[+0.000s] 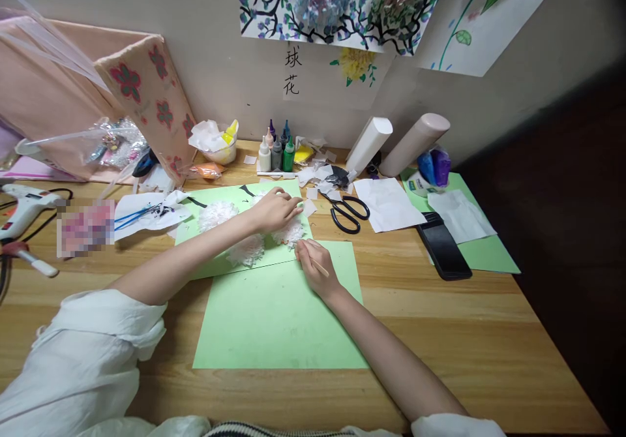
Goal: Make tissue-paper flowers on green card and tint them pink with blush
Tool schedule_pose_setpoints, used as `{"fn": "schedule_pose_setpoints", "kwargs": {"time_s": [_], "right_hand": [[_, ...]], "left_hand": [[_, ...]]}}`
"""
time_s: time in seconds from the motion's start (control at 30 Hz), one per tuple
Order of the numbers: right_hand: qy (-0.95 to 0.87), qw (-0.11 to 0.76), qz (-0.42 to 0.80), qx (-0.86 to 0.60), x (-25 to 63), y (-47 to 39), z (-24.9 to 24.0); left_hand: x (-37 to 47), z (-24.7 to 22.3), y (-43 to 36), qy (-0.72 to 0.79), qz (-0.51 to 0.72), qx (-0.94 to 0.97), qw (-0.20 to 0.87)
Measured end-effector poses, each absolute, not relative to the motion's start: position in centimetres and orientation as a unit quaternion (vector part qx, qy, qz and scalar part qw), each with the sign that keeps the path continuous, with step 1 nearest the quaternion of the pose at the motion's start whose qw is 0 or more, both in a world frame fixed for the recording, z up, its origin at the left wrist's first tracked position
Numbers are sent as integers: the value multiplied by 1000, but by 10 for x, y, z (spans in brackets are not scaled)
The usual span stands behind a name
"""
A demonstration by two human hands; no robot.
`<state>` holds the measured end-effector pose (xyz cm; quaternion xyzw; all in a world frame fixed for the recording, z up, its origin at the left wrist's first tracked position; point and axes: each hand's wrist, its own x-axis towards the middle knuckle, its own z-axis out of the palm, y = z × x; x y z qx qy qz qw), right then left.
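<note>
My right hand [317,267] is closed round a thin wooden stick [320,267], whose tip is hidden by the fingers, at the lower edge of a fluffy white paper flower [289,233]. My left hand [276,211] lies palm down over the upper flowers, fingers stretched to the right and open. Two more flowers of the same sort, a left one [218,215] and a lower one [247,250], show on the upper green sheet [195,254]. Black painted strokes mark that sheet's top. Below it, partly overlapped, lies a second green sheet [278,326].
Black-handled scissors [349,215], white paper [388,203] and a phone [444,246] lie to the right. Small paint bottles [276,153] and a bowl with white paper [220,147] stand at the back. A glue gun [24,205] lies far left, near a flowered box [147,91].
</note>
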<state>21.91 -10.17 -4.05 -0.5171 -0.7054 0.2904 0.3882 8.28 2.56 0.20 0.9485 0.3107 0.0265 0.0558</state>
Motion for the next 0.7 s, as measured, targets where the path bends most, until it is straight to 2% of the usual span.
{"fn": "schedule_pose_setpoints", "kwargs": {"time_s": [0.2, 0.33, 0.5, 0.7], "right_hand": [[-658, 400, 335, -543, 219, -97, -37], [-650, 439, 312, -536, 221, -102, -37], [-632, 514, 267, -515, 224, -110, -41], [-614, 538, 274, -508, 225, -108, -45]], "left_hand": [[82, 1, 25, 312, 17, 948, 57], [83, 2, 25, 314, 23, 948, 51], [95, 6, 35, 415, 48, 905, 83], [119, -3, 47, 482, 65, 867, 111]]}}
